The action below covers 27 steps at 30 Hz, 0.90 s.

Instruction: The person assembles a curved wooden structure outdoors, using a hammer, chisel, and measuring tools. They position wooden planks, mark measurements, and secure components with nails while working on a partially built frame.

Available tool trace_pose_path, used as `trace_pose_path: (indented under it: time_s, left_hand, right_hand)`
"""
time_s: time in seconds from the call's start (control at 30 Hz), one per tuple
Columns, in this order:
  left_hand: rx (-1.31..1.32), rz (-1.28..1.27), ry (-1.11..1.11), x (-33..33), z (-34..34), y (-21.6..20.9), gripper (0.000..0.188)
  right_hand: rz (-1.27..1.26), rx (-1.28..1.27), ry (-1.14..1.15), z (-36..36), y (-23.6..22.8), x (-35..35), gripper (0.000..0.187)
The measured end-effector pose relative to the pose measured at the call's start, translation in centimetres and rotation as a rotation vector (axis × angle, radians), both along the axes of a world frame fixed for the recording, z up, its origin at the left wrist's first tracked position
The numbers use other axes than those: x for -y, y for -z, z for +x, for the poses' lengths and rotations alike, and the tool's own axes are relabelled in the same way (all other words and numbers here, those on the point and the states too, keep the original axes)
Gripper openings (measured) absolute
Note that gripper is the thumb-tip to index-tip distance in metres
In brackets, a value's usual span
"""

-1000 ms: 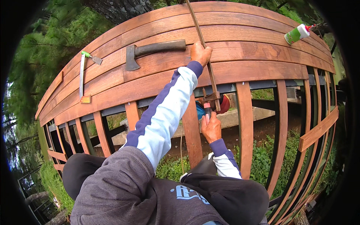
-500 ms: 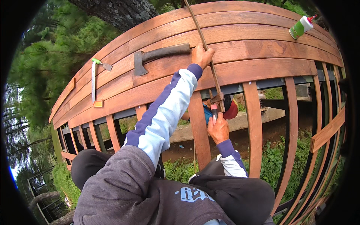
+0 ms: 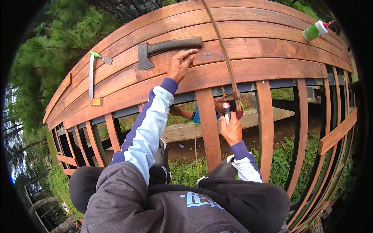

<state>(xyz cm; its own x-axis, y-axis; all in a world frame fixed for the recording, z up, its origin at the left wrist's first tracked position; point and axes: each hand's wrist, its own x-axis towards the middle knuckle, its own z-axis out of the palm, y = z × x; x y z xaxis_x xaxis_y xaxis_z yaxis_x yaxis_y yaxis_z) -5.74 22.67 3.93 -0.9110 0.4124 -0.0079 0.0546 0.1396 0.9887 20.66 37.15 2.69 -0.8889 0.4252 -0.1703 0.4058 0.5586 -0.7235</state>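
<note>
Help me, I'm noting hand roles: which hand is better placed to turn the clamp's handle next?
Right, I'd judge: the right hand grips the black-and-pink handle of the clamp, while the left hand is apart from the clamp's long bar, nearer the axe.

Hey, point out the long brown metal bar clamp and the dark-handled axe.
Long brown metal bar clamp (image 3: 224, 50): head view, middle of its bar.
Dark-handled axe (image 3: 167, 46): head view, on its handle.
</note>
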Motion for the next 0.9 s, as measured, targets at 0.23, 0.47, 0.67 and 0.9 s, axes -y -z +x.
trace_pose_path:
  time_s: [0.23,0.47,0.67,0.9]
  left_hand:
    - [0.075,-0.004,0.026,0.1,-0.5,1.1,0.014]
    - [-0.429,-0.201,-0.045,-0.1,1.2,2.3,0.011]
    - [-0.329,-0.190,-0.123,-0.2,1.5,2.6,0.013]
    - [-0.642,-0.388,-0.125,-0.1,2.2,2.3,0.013]
  right_hand:
    - [0.024,-0.003,-0.013,0.1,0.2,0.1,0.027]
    - [0.016,0.021,-0.033,-0.1,0.0,-0.1,0.027]
    - [0.007,0.038,-0.015,-0.3,-0.7,0.1,0.025]
    - [0.023,0.051,-0.023,-0.3,-0.6,0.0,0.025]
